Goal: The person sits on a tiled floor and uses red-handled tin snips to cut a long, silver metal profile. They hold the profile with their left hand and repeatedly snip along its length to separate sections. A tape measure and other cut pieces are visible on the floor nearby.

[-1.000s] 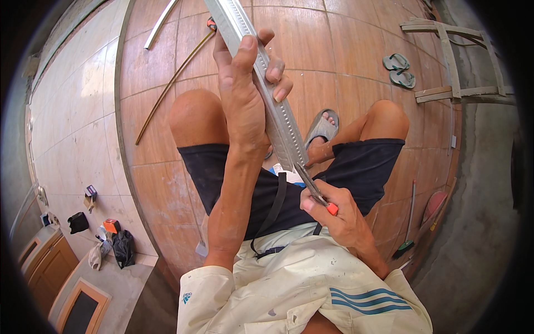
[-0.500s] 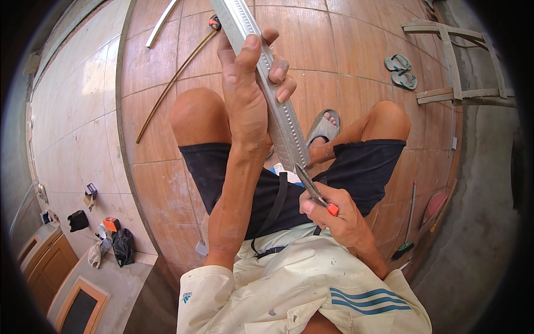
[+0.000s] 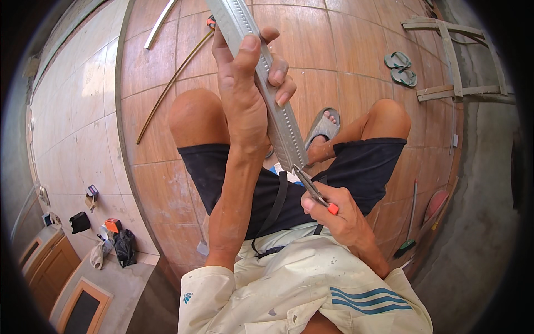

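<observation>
My left hand [image 3: 245, 100] is wrapped around a long galvanized metal channel [image 3: 286, 131] with a row of small dimples along it. The channel slants from the top of the view down toward my lap, its near end between my knees. In my right hand [image 3: 342, 217] is a pair of metal snips [image 3: 311, 186] with a red handle tip. The jaws of the snips meet the channel's near end; whether they are biting into the metal is too small to tell.
A tape measure [image 3: 211, 22] lies on the tiled floor beyond my left knee, its yellow blade pulled out. Near it is a white strip [image 3: 159, 23]. Flip-flops [image 3: 400, 69] and a wooden frame [image 3: 453, 64] are at the far right. Bags [image 3: 124, 246] sit at the lower left.
The channel and my left hand have shifted very slightly left. The snips and my right hand have moved a touch, still at the channel's end.
</observation>
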The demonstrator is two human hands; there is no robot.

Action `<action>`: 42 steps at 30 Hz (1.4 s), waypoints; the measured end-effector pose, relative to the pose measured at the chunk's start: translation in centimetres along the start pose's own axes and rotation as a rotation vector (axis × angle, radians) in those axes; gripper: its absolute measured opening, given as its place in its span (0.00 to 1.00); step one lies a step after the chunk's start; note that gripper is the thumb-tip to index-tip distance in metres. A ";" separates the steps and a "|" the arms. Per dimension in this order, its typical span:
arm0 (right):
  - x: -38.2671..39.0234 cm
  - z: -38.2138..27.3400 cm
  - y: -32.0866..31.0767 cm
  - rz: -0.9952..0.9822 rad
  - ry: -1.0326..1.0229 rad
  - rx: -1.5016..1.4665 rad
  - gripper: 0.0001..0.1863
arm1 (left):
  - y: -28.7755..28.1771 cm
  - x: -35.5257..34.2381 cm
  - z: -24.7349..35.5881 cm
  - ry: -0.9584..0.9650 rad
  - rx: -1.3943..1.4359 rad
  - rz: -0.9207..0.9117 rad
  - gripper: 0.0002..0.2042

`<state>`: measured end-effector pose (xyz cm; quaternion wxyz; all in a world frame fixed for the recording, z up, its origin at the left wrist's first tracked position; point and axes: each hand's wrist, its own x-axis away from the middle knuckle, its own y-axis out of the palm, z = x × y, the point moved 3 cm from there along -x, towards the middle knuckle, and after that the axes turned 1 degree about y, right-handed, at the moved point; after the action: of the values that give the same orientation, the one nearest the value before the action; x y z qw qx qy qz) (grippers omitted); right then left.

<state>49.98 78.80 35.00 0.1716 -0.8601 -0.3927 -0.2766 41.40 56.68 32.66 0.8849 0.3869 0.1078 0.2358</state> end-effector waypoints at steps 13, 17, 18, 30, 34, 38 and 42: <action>0.0 0.2 -0.2 0.043 -0.004 0.052 0.19 | 0.2 0.1 -0.1 0.021 -0.092 -0.032 0.33; 0.0 -0.1 -0.3 0.052 -0.011 0.099 0.19 | -0.7 -0.2 -0.4 -0.029 -0.075 -0.036 0.36; 0.0 -0.1 -0.3 0.047 -0.005 0.099 0.18 | -0.6 -0.2 -0.4 -0.023 -0.085 -0.029 0.35; 0.1 -0.2 0.0 0.017 0.025 0.020 0.18 | -0.2 -0.2 -0.3 0.009 -0.038 -0.032 0.33; 0.2 -0.1 0.0 -0.014 0.074 -0.026 0.18 | 0.0 -0.1 -0.1 0.079 -0.114 -0.060 0.33; 0.2 0.1 0.1 -0.041 0.100 -0.095 0.18 | 0.2 0.0 0.2 0.089 -0.144 -0.061 0.32; 0.6 1.0 0.6 -0.092 0.117 -0.213 0.17 | 0.0 -0.2 0.1 0.066 -0.108 -0.065 0.32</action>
<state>51.15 79.29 34.52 0.0892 -0.8370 -0.3894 -0.3739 41.30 56.49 32.71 0.9077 0.3269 0.1364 0.2251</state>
